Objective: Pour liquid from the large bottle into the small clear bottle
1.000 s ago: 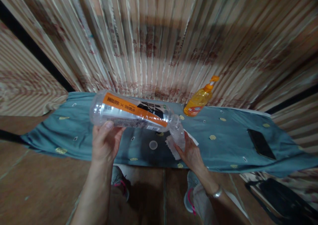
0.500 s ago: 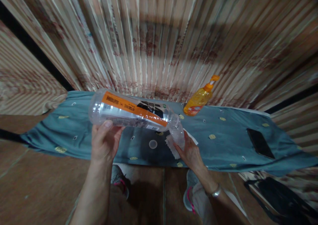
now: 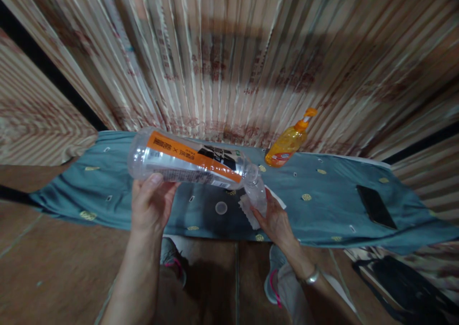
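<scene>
Bottle (image 3: 186, 160) held aslant above the table (image 3: 322, 219), the left hand (image 3: 152, 203) clamped near its base; the right hand (image 3: 276, 222) grips a small clear container (image 3: 256, 196), apparently angled so its opening meets the bottle's mouth.

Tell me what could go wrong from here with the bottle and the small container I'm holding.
Your left hand holds the large bottle near its base, so the neck end might dip. It tilts down toward the small container in your right hand, so any liquid might miss and wet the cloth; I can't tell whether any is inside. The clear disc lies on the cloth nearby and might get knocked.
</scene>
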The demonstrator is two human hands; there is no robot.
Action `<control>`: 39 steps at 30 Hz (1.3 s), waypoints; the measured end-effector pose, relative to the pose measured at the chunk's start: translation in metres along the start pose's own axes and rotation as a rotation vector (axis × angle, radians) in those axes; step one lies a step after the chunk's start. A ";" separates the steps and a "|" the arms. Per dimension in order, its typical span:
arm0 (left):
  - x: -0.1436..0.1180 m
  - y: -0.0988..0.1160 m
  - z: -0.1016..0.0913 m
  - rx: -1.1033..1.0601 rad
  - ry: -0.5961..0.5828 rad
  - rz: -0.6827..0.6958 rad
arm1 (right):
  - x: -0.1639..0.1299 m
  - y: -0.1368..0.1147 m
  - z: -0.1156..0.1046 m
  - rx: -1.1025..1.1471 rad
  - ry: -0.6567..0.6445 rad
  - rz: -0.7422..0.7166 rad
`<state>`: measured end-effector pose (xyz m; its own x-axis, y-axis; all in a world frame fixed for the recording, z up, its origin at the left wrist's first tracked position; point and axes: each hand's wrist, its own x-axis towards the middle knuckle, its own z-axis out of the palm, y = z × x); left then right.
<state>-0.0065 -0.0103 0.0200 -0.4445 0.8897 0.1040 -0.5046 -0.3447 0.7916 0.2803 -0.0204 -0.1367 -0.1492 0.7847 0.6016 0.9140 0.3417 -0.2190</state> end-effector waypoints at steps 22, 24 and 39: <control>0.004 -0.001 -0.002 0.010 -0.032 0.007 | -0.001 0.000 0.001 0.003 -0.005 0.024; 0.003 0.000 -0.001 0.005 -0.032 0.006 | 0.000 0.000 0.001 -0.001 0.005 0.012; 0.002 0.001 -0.001 -0.013 -0.059 0.013 | -0.002 0.002 0.002 0.015 -0.033 0.038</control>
<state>-0.0084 -0.0096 0.0207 -0.4069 0.9012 0.1494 -0.5093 -0.3596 0.7818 0.2817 -0.0202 -0.1393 -0.1274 0.8136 0.5673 0.9135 0.3191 -0.2525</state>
